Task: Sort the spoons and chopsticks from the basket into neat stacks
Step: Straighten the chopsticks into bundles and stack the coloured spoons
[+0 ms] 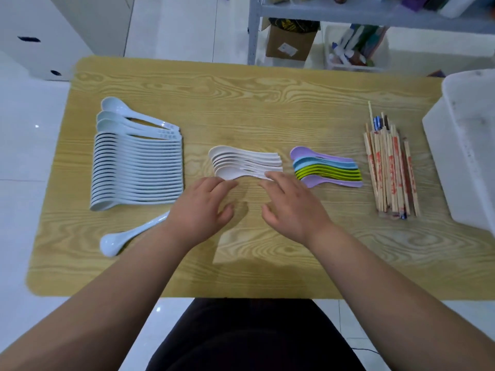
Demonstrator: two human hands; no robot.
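On the wooden table (267, 103) lie four groups. A long row of pale blue spoons (136, 164) fills the left side. One loose pale blue spoon (120, 239) lies below it, its handle passing under my left wrist. A small stack of white spoons (243, 162) sits in the middle. To its right is a stack of purple, blue and green spoons (326, 170). A bundle of wrapped chopsticks (388, 167) lies at the right. My left hand (203, 210) and my right hand (292, 207) hover just below the white spoons, fingers apart, fingertips touching the nearest spoon's edge.
A white plastic basket (466, 145) stands at the table's right edge. Behind the table are a metal shelf (375, 14) with a cardboard box (292, 41) and a bin of items beneath it. A white cabinet (48, 36) stands at the far left.
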